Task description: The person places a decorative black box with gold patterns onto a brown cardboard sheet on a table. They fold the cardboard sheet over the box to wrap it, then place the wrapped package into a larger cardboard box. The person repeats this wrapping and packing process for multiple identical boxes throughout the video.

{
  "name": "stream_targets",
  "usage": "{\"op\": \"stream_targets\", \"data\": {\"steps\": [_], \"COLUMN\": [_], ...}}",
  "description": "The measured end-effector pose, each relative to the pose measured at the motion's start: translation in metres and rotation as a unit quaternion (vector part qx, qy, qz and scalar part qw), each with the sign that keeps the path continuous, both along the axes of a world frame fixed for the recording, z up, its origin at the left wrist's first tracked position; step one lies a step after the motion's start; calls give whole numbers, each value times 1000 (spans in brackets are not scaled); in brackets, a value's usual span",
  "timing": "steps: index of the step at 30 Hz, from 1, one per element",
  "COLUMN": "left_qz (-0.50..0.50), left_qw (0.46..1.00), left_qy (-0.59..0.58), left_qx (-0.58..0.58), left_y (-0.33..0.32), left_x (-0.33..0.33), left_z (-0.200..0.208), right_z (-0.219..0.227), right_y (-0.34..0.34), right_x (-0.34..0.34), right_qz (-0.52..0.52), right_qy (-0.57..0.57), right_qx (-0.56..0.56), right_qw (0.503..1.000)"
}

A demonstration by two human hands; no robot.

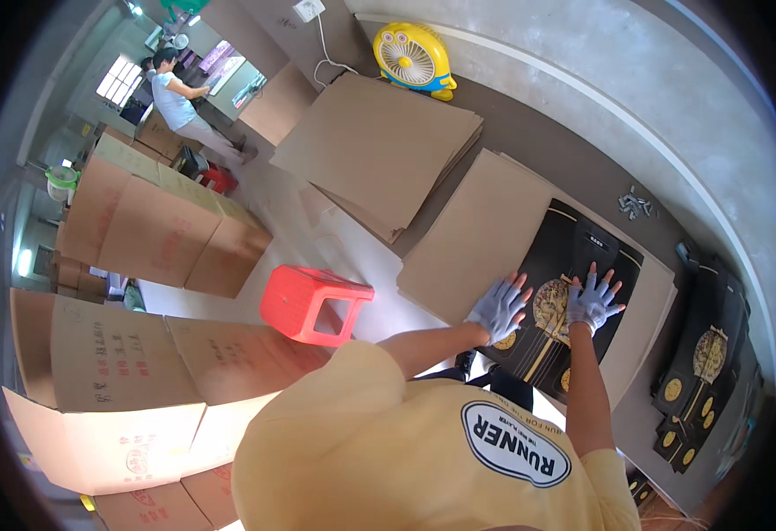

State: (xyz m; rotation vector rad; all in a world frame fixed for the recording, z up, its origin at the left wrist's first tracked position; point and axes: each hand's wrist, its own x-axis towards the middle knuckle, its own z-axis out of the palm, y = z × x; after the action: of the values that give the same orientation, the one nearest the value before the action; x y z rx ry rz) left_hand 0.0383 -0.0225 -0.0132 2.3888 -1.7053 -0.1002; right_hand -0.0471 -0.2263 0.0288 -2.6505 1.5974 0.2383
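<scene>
Both my hands wear light grey gloves with bare fingertips. Beneath them lies a flat black printed sheet (554, 252) with a gold floral round in its middle and gold stripes, on a stack of brown cardboard sheets (468, 221). My left hand (499, 310) rests flat at the black sheet's left edge, its fingers spread toward the round. Just right of the round, my right hand (593, 302) presses flat with fingers apart. Neither hand holds anything.
More black-and-gold printed pieces (706, 354) lie at the right. Small metallic bits (636, 205) are heaped by the wall. Another cardboard stack (379, 142) and a yellow fan (410, 62) stand beyond. A red stool (295, 305), large cartons (122, 363) and a person (176, 102) are leftward.
</scene>
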Motion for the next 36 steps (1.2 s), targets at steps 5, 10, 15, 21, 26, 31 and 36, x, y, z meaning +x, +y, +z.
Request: {"op": "stream_targets", "data": {"steps": [5,10,15,21,26,31,36], "left_qz": [-57,-75,-55,-57,-50,-41,-53], "left_qw": [998,984,997,995,996,997,997], "left_qy": [-5,155,62,84,80,68,43], "left_qx": [-23,40,5,18,1,6,32], "left_y": [42,-55,-74,-63,-60,-57,-67], "left_x": [-37,-46,-62,-69,-64,-64,-64], "left_z": [-16,22,19,12,16,15,17], "right_z": [-3,-4,-7,-45,-43,-12,-32], "right_y": [-3,-6,-21,-182,-212,-102,20], "right_x": [-2,-6,-9,-34,17,-35,-149], "right_qz": [4,0,23,174,190,202,221], "right_qy": [-15,-34,3,-134,-77,-13,-37], "right_qx": [-7,8,42,-139,-11,-8,21], "right_qw": [1000,999,999,966,979,979,974]}}
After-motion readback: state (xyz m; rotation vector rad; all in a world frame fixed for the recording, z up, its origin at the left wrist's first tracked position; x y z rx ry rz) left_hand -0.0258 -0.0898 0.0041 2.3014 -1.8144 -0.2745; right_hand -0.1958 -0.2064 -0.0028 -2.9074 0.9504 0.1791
